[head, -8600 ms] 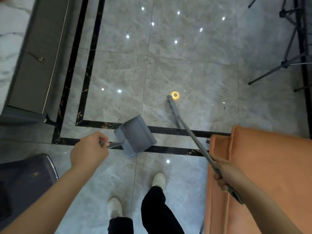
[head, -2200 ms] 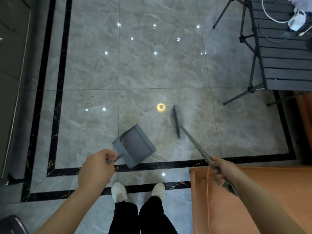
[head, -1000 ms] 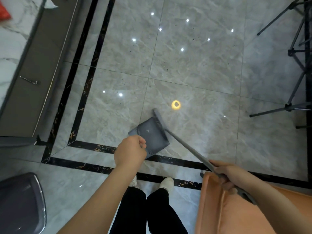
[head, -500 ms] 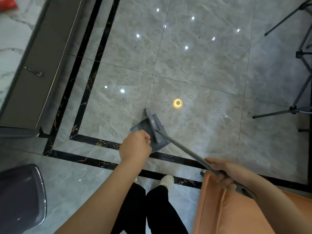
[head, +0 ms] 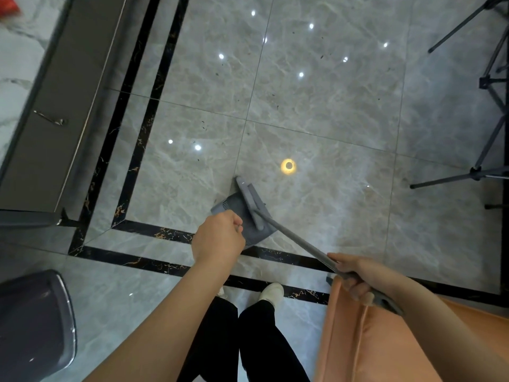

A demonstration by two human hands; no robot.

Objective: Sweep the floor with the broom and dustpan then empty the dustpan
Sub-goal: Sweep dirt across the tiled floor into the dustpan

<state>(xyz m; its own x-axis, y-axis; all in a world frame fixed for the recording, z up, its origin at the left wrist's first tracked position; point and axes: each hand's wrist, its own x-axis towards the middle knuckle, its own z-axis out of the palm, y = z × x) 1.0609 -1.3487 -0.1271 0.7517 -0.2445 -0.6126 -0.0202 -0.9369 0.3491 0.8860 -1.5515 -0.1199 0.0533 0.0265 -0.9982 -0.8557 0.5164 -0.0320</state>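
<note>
A grey dustpan (head: 234, 209) rests low on the glossy marble floor, just ahead of my feet. My left hand (head: 217, 239) is closed on its handle, which the hand hides. The grey broom (head: 296, 239) slants from lower right to the pan, and its narrow head (head: 249, 201) lies across the pan's tray. My right hand (head: 358, 277) grips the broom's handle near its upper end. Small dark specks of dirt (head: 203, 125) are scattered over the tiles beyond the pan.
An orange sofa (head: 385, 346) fills the lower right under my right arm. A dark bin (head: 35, 318) stands at lower left. A grey cabinet (head: 55, 111) runs along the left. Black tripod legs (head: 468, 175) spread at the right. Black inlay strips (head: 154, 232) cross the floor.
Over the last second the broom head has slid left from the pan's front edge onto its tray. My left hand and the dustpan have stayed nearly still.
</note>
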